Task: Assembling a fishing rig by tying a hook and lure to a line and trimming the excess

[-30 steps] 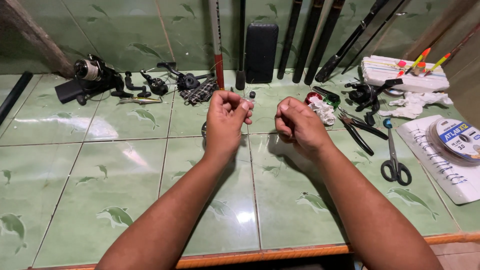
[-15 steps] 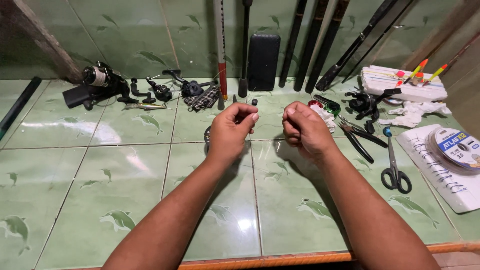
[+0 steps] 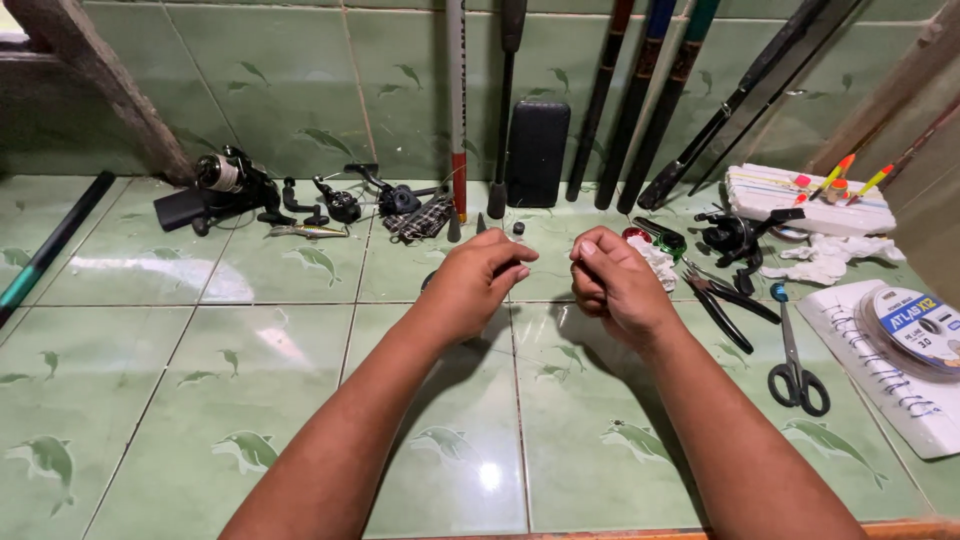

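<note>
Fishing line, too thin to be seen, apparently pinched between left hand (image 3: 478, 272) and right hand (image 3: 610, 280), both closed to fingertip pinch, raised over green tiled floor (image 3: 200, 400). Scissors (image 3: 795, 362), pliers (image 3: 725, 298), line spool (image 3: 915, 325) kept beside right hand for reach.

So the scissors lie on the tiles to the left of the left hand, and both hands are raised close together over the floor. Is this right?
Not quite. In the head view the scissors lie on the tiles to the right of the right hand, not left of the left hand. The rest is correct: both hands are raised close together over the floor.
</note>
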